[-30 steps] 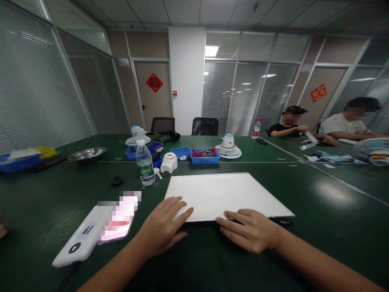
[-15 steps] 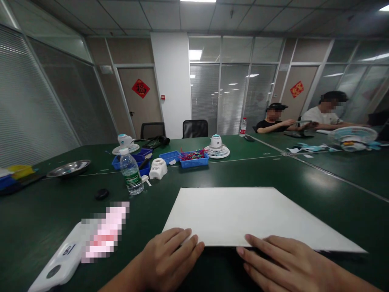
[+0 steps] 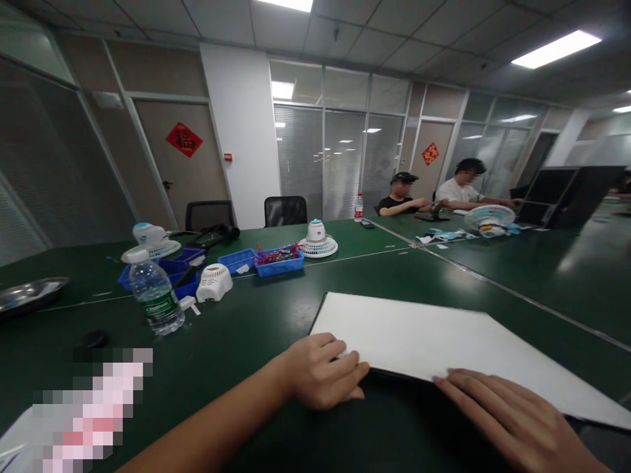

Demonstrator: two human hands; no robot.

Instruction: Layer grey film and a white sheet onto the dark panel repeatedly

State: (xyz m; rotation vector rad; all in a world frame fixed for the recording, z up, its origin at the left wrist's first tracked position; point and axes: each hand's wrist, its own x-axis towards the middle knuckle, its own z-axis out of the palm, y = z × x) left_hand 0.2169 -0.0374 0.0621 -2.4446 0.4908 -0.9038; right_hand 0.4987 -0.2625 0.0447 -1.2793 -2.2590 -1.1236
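A flat white board (image 3: 414, 341) with a dark edge lies in front of me, slightly turned, its near edge towards me. My left hand (image 3: 323, 371) is at its near left part, with curled fingers over the edge and the lower fingers below it. Along the near edge further right, my right hand (image 3: 513, 407) holds the board, its fingers long and close together; its thumb is hidden. Dark green tabletop (image 3: 276, 322) shows around the board.
To the left stand a water bottle (image 3: 155, 295), a white plastic housing (image 3: 214, 282) and a dark round object (image 3: 94, 339). Beyond are blue trays (image 3: 280, 266), one with red wires, and a white fan part (image 3: 318, 240). Two people (image 3: 401, 197) sit at the far right.
My view has swung to the right. The white board has shifted to the right on the table and turned somewhat, with both hands still at its near edge.
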